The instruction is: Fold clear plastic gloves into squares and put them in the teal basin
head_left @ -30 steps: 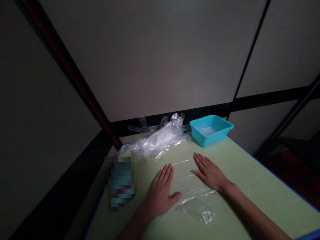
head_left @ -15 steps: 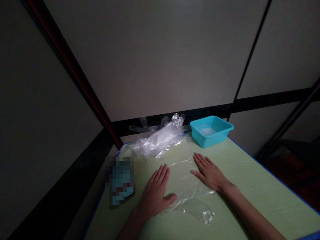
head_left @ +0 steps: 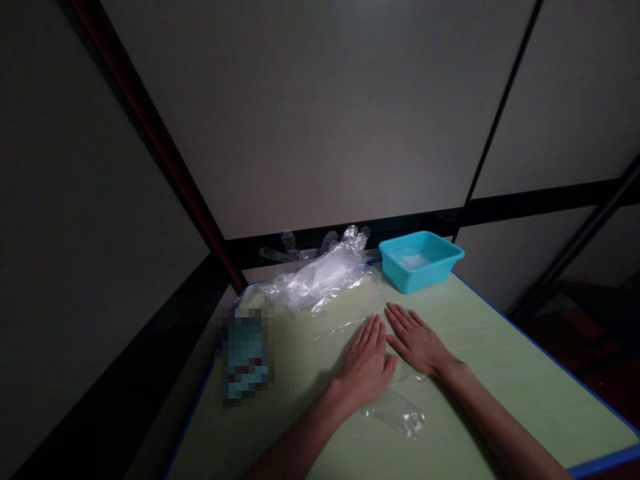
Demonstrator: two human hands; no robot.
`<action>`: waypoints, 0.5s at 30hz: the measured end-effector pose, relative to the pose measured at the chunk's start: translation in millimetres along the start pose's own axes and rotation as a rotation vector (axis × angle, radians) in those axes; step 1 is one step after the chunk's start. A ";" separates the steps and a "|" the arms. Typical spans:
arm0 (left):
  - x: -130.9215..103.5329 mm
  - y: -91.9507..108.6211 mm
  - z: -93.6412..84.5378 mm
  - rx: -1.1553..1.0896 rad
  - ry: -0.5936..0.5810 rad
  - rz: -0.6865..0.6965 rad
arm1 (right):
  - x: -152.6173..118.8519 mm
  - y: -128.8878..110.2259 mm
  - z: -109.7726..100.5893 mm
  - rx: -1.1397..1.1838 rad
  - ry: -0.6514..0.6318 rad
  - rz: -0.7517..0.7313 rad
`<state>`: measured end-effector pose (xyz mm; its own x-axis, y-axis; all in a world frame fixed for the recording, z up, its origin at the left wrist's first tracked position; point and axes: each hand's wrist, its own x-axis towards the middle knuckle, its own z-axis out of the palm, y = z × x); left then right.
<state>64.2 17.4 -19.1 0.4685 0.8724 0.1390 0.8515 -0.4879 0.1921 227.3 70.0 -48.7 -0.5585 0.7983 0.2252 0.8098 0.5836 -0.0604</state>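
Note:
A clear plastic glove (head_left: 395,410) lies spread on the pale green table (head_left: 500,373), partly hidden under my hands. My left hand (head_left: 367,363) rests flat on its middle, fingers stretched forward and thumb apart. Just to the right, my right hand (head_left: 415,339) lies flat at the glove's right edge, fingers extended, its thumb close to my left hand. Neither hand grips anything. Beyond them, a crumpled heap of clear plastic gloves (head_left: 320,277) sits at the table's back edge.
At the back right stands a turquoise basin (head_left: 423,270) with something whitish inside. A blurred-out, pixelated item (head_left: 246,357) lies near the left edge. Behind the table rise pale panels (head_left: 340,120) with dark strips.
My left hand has slid right across the clear plastic, from its left side to beside my right hand. My right hand has stayed almost in place.

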 end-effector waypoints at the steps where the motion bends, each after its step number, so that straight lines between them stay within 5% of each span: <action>1: 1.7 1.6 5.0 0.002 -0.006 -0.011 | -0.2 0.3 0.0 -0.001 0.003 -0.002; 15: 14.5 12.8 16.1 0.051 0.015 -0.010 | -6.7 22.0 4.7 -0.059 0.025 -0.021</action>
<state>85.7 24.3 -30.2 0.4570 0.8764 0.1516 0.8671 -0.4770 0.1434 248.0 78.2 -56.1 -0.5715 0.7816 0.2499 0.8075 0.5899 0.0017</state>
